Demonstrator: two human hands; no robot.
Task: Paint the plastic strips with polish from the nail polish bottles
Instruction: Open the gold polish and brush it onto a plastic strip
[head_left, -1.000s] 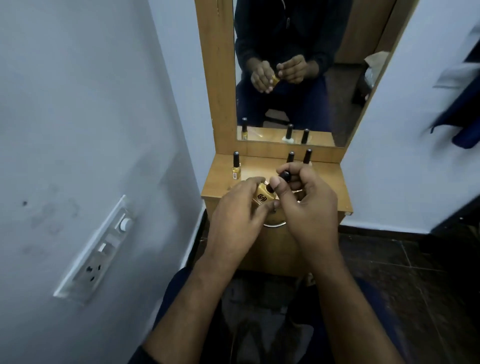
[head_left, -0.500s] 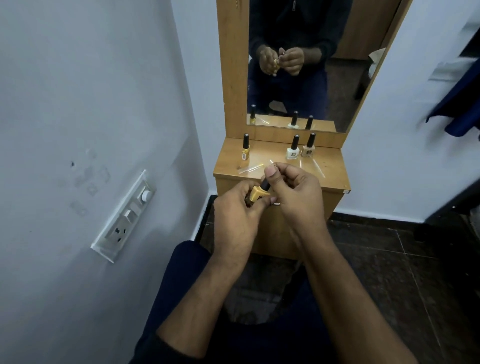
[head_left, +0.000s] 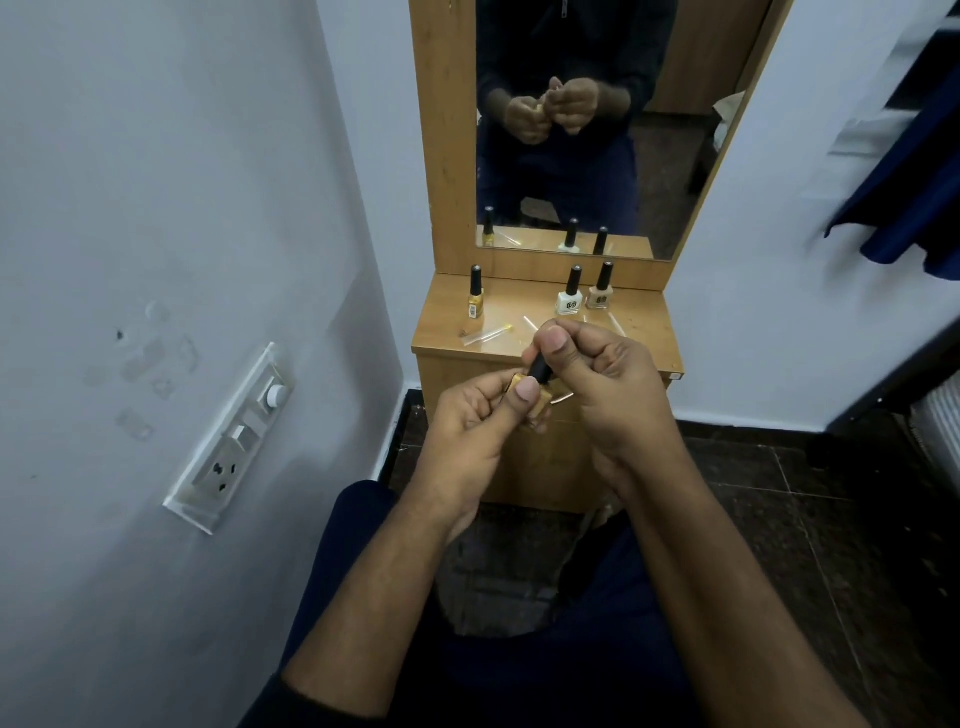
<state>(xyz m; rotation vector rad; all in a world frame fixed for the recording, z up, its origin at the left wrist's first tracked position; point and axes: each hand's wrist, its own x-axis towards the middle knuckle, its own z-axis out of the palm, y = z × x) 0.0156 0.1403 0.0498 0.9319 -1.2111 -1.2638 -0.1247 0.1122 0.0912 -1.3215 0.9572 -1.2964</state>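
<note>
- The left hand (head_left: 467, 441) grips a yellow nail polish bottle (head_left: 531, 401) in front of the table (head_left: 644, 332), its thumb lying across the glass and its fingers (head_left: 488, 387) curled round the back.
- The right hand (head_left: 597, 379) pinches the bottle's black cap (head_left: 540, 370) between thumb and curled fingers (whether the cap has come loose from the neck cannot be told from this view).
- On the table stand 3 more bottles: a yellow bottle (head_left: 475, 301) at the left, and a white bottle (head_left: 570, 297) just beside a beige bottle (head_left: 601, 293) at the right.
- The clear plastic strips lie flat on the table in front of those bottles; 1 strip (head_left: 485, 335) at the left shows a yellow tip, the others are faint and hard to count.
- Step in hand, as I judge it: opening the bottle to get at the brush, with the painting itself mostly ahead.
- The next move calls for twisting the cap free while the left hand keeps the bottle upright, lifting the brush straight out, then reaching to a strip on the table.
- The mirror (head_left: 571, 156) above reflects both hands and the bottles.
</note>
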